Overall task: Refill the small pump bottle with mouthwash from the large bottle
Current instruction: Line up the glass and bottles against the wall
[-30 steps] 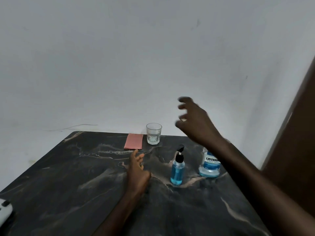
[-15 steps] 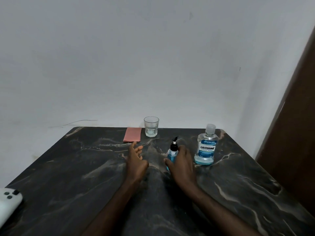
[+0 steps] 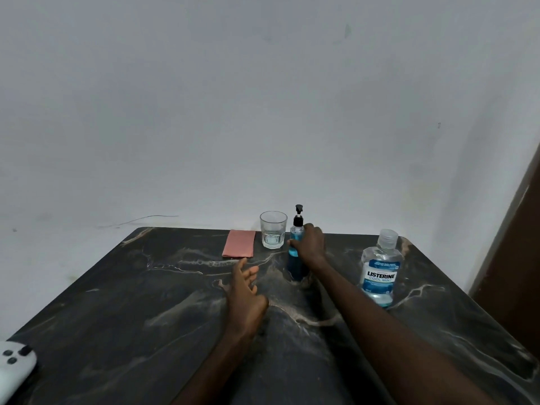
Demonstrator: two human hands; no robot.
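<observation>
The small pump bottle [image 3: 294, 258], blue liquid inside and a black pump on top, stands upright near the middle of the dark marble table [image 3: 146, 302]. My right hand [image 3: 309, 247] is wrapped around its upper body. The large mouthwash bottle [image 3: 381, 270], clear with a blue label and a clear cap, stands upright to the right, apart from my hand. My left hand [image 3: 245, 293] rests on the table left of the pump bottle, fingers apart, holding nothing.
A clear drinking glass [image 3: 273, 229] stands at the back of the table, just left of the pump bottle. A folded pink cloth [image 3: 239, 243] lies beside it. A white controller [image 3: 13, 366] sits at the near left edge. A brown door [image 3: 517, 258] is at right.
My right hand came down from the air and closed around the small pump bottle. The left hand stayed on the table. The camera view shifted.
</observation>
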